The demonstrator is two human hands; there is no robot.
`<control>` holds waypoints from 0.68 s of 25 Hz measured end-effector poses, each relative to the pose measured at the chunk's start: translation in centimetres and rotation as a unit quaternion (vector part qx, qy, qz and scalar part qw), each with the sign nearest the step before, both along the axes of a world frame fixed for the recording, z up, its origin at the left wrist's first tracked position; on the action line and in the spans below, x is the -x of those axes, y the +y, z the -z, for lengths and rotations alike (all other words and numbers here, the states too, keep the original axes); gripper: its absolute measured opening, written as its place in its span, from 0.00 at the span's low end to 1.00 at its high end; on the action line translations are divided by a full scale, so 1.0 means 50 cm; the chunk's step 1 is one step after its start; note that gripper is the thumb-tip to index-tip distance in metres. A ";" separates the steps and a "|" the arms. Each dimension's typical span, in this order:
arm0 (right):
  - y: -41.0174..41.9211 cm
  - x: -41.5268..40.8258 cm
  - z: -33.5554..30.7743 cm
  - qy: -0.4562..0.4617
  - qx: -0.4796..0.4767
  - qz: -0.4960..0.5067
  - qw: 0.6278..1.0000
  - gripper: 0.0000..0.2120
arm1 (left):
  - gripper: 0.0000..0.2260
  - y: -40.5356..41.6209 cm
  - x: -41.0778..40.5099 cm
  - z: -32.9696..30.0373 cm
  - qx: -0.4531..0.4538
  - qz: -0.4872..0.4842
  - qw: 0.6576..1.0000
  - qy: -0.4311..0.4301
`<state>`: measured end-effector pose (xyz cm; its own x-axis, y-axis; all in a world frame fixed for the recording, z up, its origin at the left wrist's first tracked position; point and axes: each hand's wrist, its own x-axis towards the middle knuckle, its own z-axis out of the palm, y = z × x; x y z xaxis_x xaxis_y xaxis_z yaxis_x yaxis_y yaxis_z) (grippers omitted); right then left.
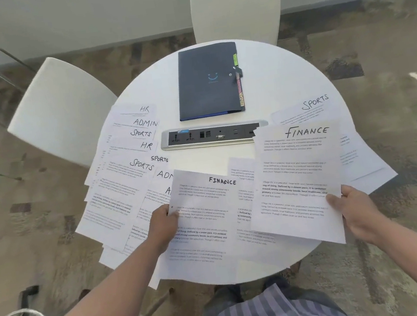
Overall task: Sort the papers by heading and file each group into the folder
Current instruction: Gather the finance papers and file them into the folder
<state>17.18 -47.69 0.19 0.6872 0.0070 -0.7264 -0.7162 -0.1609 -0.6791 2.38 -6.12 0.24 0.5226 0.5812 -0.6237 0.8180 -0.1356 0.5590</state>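
L hand (pixel 163 223): pinches left edge of a FINANCE paper (pixel 205 219), near front of round table (pixel 285 81).
R hand (pixel 353 206): grips 2nd FINANCE sheet (pixel 297 172) by right edge.
Folder (pixel 208 81): dark, closed, far side of table.
Other papers (pixel 129 168): spread on left w/ HR, ADMIN, SPORTS tops.

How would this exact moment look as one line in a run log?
left hand holds FINANCE sheet | right hand holds second FINANCE sheet | folder closed | other papers unsorted
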 end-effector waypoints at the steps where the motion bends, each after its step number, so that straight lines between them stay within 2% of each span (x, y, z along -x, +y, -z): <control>1: 0.007 0.005 -0.001 -0.002 0.003 0.000 1.000 0.12 | 0.07 0.004 -0.002 -0.004 0.004 0.005 1.000 -0.005; 4: 0.022 0.014 -0.001 -0.009 0.014 -0.003 1.000 0.12 | 0.07 0.028 -0.011 -0.033 0.017 0.018 0.999 -0.028; 7: 0.033 0.022 -0.006 -0.025 0.030 -0.005 0.999 0.12 | 0.06 0.088 -0.035 -0.084 0.038 -0.005 0.995 -0.088; 10: 0.053 0.028 -0.018 -0.029 0.029 -0.005 0.999 0.10 | 0.08 0.149 -0.056 -0.147 0.129 -0.035 0.979 -0.157; 13: 0.088 0.033 -0.039 -0.028 0.009 -0.021 0.999 0.09 | 0.10 0.146 -0.073 -0.194 0.191 -0.030 0.967 -0.167; 17: 0.144 0.043 -0.066 -0.028 -0.032 -0.053 0.998 0.10 | 0.08 0.075 -0.099 -0.191 0.171 -0.012 0.969 -0.178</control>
<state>15.03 -40.49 3.51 0.7198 0.1271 -0.6824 -0.6579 -0.1886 -0.7291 7.31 -2.39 9.78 0.7288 0.3865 -0.5652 0.5660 0.1245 0.8149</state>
